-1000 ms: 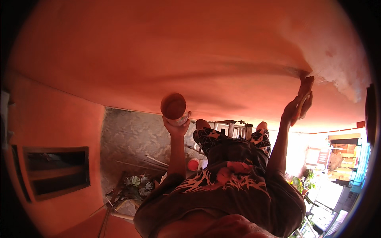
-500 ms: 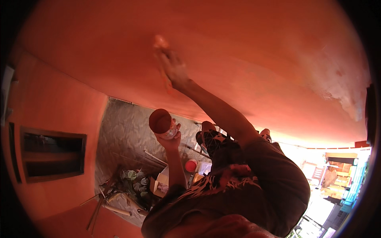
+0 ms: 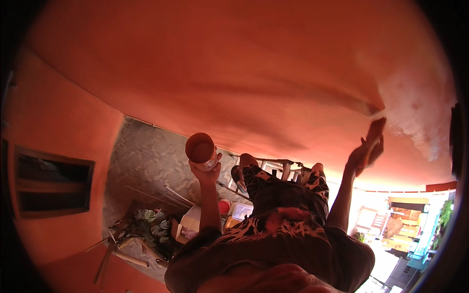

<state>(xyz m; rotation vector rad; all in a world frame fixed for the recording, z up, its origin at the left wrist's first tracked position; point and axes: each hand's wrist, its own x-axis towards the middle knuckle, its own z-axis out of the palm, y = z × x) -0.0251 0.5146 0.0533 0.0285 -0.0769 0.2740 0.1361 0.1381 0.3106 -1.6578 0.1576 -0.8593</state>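
Note:
My left hand [image 3: 207, 173] holds up a round open tub [image 3: 199, 141], fingers wrapped around its patterned side. The tub's inside is orange-red; how much is in it I cannot tell. Raised at the right, my right hand [image 3: 365, 154] is closed around what looks like a paintbrush [image 3: 376, 128] with a dark reddish head. That head is close to the orange-red wall [image 3: 244, 63], beside the edge of a pale, unevenly coloured patch [image 3: 415, 105]. Whether it touches the wall I cannot tell.
Under my legs shows a wooden frame [image 3: 286, 168]. Below at the left are a leafy plant [image 3: 155, 224], an open cardboard box [image 3: 190, 222], a red bucket [image 3: 224, 206], a clear container [image 3: 242, 211] and several poles. A dark-framed window [image 3: 53, 183] is in the left wall.
My right hand has swung from the upper middle of the wall to the right, beside the pale patch, with the paintbrush. My left hand keeps the tub in nearly the same place.

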